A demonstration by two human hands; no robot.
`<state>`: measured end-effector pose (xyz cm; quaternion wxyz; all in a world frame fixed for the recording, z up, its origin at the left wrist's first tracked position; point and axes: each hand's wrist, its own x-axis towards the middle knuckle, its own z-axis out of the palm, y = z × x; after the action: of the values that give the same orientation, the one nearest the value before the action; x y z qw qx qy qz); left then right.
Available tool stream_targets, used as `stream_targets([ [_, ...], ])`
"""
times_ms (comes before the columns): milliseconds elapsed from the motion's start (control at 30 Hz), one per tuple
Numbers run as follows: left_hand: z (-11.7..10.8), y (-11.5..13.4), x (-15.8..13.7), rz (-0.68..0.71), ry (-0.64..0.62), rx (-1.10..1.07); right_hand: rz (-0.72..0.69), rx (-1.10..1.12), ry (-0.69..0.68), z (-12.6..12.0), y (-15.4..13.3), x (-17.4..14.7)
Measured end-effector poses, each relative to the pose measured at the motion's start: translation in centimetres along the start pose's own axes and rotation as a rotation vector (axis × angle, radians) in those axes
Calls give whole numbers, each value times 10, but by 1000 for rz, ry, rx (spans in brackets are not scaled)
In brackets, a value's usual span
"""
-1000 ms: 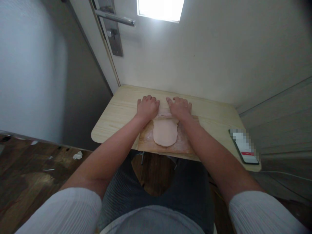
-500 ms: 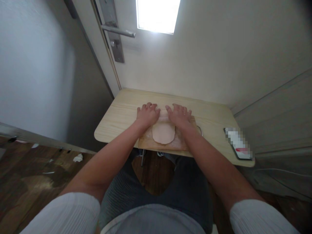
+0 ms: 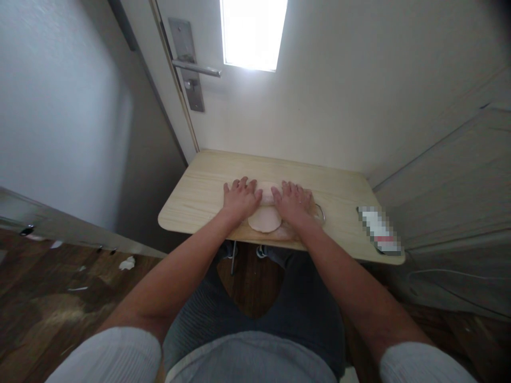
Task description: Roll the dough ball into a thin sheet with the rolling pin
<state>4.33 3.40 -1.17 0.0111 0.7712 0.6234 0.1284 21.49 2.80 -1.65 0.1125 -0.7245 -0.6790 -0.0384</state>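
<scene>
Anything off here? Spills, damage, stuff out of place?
Floor, left: a crumpled white scrap and thin white strip lie loose, like litter. A pale patch nearby could be glare or residue; can't tell. The flat dough looks fine.

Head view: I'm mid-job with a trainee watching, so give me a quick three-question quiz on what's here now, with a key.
1. Fill in: the dough lies on a ____.
2. Which of the person's hands is nearer the phone?
3. True or false: the dough is balled up.

Key:
1. board
2. the right hand
3. False; it is flat.
</scene>
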Motion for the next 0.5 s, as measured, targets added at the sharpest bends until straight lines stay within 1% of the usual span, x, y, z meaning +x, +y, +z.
stream_targets([
  [133, 0, 0, 0, 13, -11, 16, -1, 0, -79, -7, 0, -1],
  [233, 1, -2, 7, 15, -36, 12, -18, 9, -156, -11, 2, 6],
  [367, 2, -4, 23, 5, -76, 3, -61, 32, -248, -14, 5, 20],
  [500, 1, -5, 38, 4, -104, 2, -104, 33, -345, -9, 12, 40],
])
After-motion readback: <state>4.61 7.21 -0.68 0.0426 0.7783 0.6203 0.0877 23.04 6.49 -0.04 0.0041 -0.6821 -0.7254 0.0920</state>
